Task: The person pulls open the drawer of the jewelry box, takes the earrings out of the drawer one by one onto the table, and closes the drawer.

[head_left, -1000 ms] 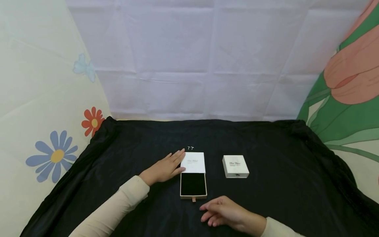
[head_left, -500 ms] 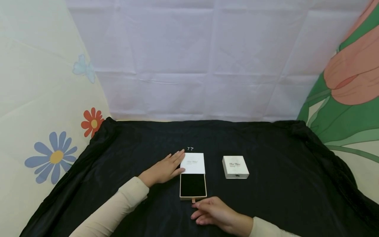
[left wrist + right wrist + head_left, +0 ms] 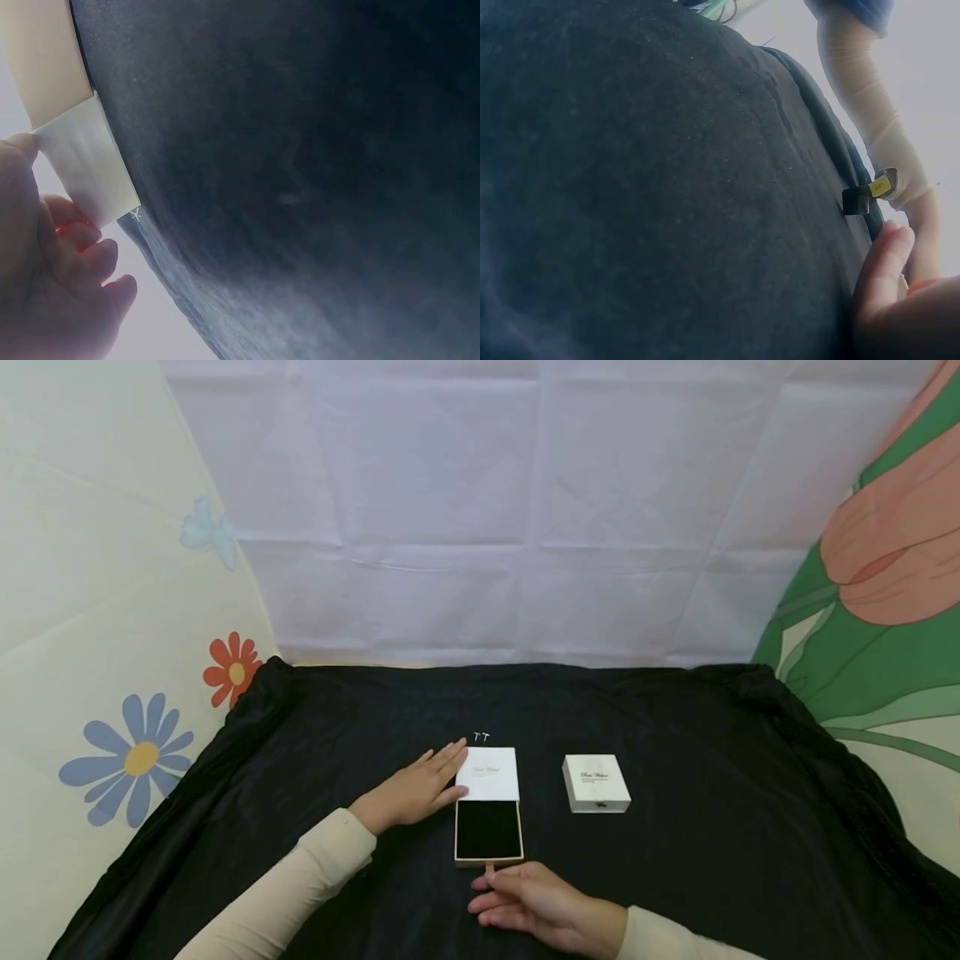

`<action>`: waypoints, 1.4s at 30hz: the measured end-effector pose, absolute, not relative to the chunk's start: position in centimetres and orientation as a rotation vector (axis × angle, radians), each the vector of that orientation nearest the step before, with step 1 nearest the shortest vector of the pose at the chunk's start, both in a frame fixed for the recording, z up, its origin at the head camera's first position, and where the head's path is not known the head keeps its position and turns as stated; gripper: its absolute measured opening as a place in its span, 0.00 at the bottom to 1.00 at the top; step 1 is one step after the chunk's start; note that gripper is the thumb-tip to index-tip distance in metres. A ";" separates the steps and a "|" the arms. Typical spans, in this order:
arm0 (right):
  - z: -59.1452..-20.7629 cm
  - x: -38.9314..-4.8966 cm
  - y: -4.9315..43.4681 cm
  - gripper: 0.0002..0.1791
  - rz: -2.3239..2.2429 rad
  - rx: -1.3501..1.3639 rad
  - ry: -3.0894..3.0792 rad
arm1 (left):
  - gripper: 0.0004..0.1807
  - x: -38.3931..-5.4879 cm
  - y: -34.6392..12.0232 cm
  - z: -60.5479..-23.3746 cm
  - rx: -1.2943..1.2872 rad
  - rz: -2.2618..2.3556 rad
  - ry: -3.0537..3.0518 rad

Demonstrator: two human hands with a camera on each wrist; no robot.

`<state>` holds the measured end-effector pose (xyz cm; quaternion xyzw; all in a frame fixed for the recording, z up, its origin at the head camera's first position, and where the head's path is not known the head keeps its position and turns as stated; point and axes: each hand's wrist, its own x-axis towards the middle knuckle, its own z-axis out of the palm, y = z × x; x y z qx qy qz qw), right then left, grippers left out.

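Note:
A white drawer-style gift box (image 3: 487, 774) with dark print on top lies on the black cloth. Its drawer (image 3: 488, 829), lined in black, is pulled out toward me. My left hand (image 3: 416, 787) rests along the left side of the box sleeve, fingers straight and thumb near its front corner. In the left wrist view, the thumb and fingertips are right at the sleeve (image 3: 86, 161). At the drawer's front, my right hand (image 3: 536, 902) pinches the small pinkish pull tab (image 3: 490, 866) between thumb and index finger; the other fingers are loosely bent.
A second white box (image 3: 597, 782), drawer closed, stands to the right. Two tiny silvery T-shaped pieces (image 3: 482, 737) lie just behind the first box. Black cloth (image 3: 675, 710) covers the table, with a white hanging sheet (image 3: 525, 510) behind.
My right hand has moved left to the drawer's front and taken the pull tab between thumb and finger. The left hand, boxes and drawer stay nearly the same.

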<state>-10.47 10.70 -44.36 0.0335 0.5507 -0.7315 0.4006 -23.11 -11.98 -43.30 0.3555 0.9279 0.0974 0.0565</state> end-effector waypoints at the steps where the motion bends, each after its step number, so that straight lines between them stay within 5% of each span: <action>1: -44.4 -10.5 10.7 0.20 -1.861 0.083 1.388 | 0.38 -23.1 -12.0 -43.3 1.083 0.298 2.814; 42: -43.9 -10.3 9.6 0.14 -1.994 0.195 1.380 | 0.37 -23.2 -11.9 -43.3 1.073 0.295 2.813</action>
